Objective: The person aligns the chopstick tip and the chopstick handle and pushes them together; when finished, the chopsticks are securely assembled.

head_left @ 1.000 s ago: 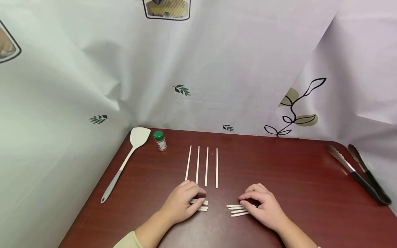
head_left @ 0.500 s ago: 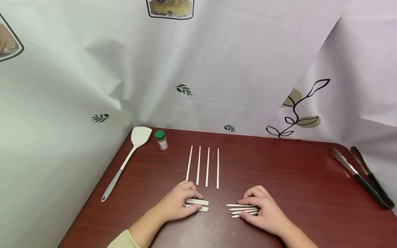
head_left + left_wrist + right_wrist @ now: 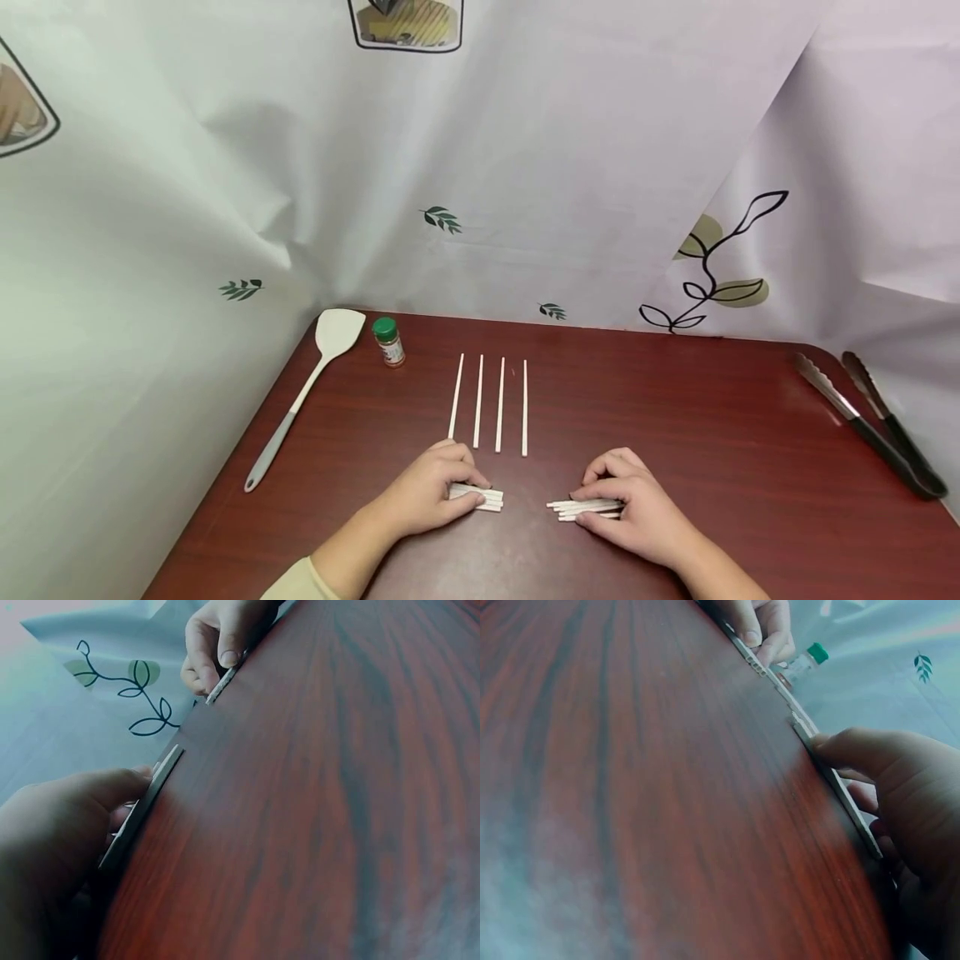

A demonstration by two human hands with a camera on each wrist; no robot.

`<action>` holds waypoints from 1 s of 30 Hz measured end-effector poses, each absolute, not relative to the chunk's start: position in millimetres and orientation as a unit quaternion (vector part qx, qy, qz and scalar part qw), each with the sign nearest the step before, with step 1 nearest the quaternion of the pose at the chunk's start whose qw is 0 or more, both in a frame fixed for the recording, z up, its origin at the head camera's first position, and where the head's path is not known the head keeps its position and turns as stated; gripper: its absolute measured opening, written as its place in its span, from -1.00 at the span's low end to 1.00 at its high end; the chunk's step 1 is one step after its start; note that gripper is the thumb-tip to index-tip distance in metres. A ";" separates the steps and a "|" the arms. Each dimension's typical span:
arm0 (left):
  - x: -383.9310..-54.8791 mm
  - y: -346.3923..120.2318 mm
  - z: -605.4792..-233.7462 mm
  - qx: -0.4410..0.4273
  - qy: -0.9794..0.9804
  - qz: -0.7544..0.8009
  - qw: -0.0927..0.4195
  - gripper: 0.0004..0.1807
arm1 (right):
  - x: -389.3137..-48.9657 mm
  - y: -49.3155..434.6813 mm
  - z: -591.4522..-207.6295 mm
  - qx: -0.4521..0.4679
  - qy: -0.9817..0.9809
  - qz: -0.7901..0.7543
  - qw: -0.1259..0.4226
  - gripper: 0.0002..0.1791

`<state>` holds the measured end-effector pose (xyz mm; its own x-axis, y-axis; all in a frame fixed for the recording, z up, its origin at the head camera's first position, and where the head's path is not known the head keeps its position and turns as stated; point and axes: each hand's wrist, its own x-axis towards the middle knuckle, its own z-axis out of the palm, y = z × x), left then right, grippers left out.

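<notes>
In the head view my left hand (image 3: 431,500) grips a small bundle of white chopsticks (image 3: 491,498), thumb on the near side and fingers on the far side. Across a short gap, my right hand (image 3: 637,508) pinches a second bundle of chopsticks (image 3: 588,505) the same way. The tips of the two bundles point toward each other. Both bundles lie at the tabletop, their outer ends hidden by the hands. The left wrist view shows the left bundle (image 3: 142,810) edge-on beside the thumb; in the right wrist view the right bundle (image 3: 847,799) runs along the fingers.
Beyond the left hand several chopsticks (image 3: 500,406) lie roughly parallel, spaced apart. A white spatula (image 3: 307,385) rests along the left edge and a green-capped spice bottle (image 3: 390,343) stands near it. Tongs (image 3: 873,421) lie at the right. A printed sheet (image 3: 525,167) hangs behind the table (image 3: 675,400).
The chopsticks in each bundle have been drawn closer together. The fingers and thumb of both hands have closed in on their sides; the spaced chopsticks beyond have not moved.
</notes>
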<state>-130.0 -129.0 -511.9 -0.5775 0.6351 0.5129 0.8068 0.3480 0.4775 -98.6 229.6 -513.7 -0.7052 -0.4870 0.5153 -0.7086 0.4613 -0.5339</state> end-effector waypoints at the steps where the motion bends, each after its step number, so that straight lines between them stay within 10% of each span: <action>1: -130.2 -129.0 -511.9 -0.443 -0.814 -0.357 0.118 -0.83 | -98.7 229.1 -513.5 0.355 -0.841 0.380 0.147 -0.59; 30: -122.5 -119.6 -502.0 -0.362 -0.848 -0.381 0.070 -0.87 | -95.0 222.4 -509.2 0.333 -0.845 0.385 0.163 -0.57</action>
<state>-122.5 -119.6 -502.0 -0.7279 0.5605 0.3949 0.6674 0.4470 0.5956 -95.0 222.4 -509.2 -0.7253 -0.4376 0.5315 -0.6881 0.4821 -0.5422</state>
